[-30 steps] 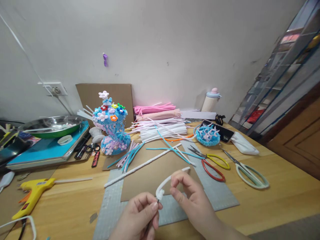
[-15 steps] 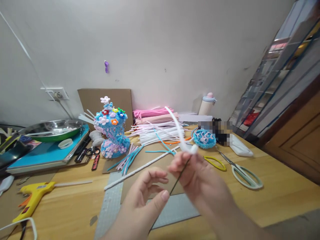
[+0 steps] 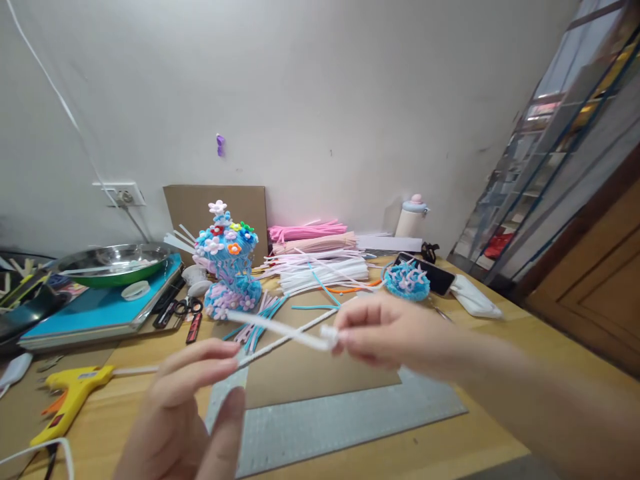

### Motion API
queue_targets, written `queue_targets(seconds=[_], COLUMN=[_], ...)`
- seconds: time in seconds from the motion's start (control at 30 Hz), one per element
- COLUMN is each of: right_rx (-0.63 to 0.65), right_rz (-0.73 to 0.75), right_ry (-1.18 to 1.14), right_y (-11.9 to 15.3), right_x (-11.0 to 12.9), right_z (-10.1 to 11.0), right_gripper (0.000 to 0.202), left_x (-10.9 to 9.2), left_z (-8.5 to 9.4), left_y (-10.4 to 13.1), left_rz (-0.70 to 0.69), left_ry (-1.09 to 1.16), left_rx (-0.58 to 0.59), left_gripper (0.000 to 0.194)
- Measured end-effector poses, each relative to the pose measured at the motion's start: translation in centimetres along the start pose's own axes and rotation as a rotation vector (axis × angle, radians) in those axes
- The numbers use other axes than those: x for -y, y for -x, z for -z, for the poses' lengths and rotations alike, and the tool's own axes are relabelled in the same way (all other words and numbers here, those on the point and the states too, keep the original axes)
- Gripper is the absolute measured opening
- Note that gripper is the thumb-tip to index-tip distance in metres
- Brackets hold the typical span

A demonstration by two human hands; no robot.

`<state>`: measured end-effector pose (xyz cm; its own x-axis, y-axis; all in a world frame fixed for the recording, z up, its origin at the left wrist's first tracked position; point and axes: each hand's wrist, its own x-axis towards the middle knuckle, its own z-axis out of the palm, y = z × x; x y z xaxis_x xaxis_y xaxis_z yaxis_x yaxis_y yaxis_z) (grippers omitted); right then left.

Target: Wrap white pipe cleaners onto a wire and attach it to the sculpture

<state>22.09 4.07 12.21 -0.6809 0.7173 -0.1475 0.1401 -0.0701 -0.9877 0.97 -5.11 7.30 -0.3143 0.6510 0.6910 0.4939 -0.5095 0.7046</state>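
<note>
1. White strip (image 3: 283, 331): above bench (image 3: 450, 440), inside near edge.
2. Judged light, bendable; crushable pile.
3. Right hand (image 3: 385, 327): fingers clamped on bent end, sensible hold.
4. Left hand (image 3: 173, 420): fingers apart, near free end.

One bare left hand (image 3: 183, 403), one bare right hand (image 3: 377, 328), one held, bent white fuzzy stem (image 3: 280, 329)

There is one yellow plastic glue gun (image 3: 75, 393), one round green-sided metal bowl (image 3: 125, 275), one round blue fuzzy disc (image 3: 407, 289), one cream bottle (image 3: 411, 222) with pink-and-blue cap, one black rectangular phone (image 3: 441, 279). One bright-pink stem bundle (image 3: 307, 232) and one pale-peach stem bundle (image 3: 315, 244) make two.
</note>
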Motion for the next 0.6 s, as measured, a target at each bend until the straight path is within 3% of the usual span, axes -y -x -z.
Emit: queue_targets(seconds=[0.07, 0.13, 0.27, 0.43, 0.6], right_rx=[0.029, 0.033, -0.073, -0.140, -0.179], right_rz=[-0.026, -0.028, 0.044, 0.117, 0.136], right_ry=[0.064, 0.115, 0.257, 0.347, 0.424], right_y=[-0.2, 0.1, 0.9, 1.2, 1.5], right_x=[-2.9, -5.0, -7.5, -9.4, -10.1], right_z=[-2.0, -3.6, -5.2, -5.8, -5.9], right_gripper=[0.024, 0.027, 0.024, 0.016, 0.018], left_x=[0.2, 0.7, 2.1, 3.2, 4.1], left_z=[-0.1, -0.5, -1.4, -1.9, -2.1], left_y=[0.1, 0.5, 1.7, 2.7, 3.1], left_rz=[-0.097, -0.092, 0.051, 0.146, 0.082], left_ry=[-0.119, -0.185, -0.078, -0.045, -0.033], left_rx=[0.233, 0.456, 0.684, 0.721, 0.734], left_gripper=[0.024, 0.027, 0.009, 0.006, 0.009])
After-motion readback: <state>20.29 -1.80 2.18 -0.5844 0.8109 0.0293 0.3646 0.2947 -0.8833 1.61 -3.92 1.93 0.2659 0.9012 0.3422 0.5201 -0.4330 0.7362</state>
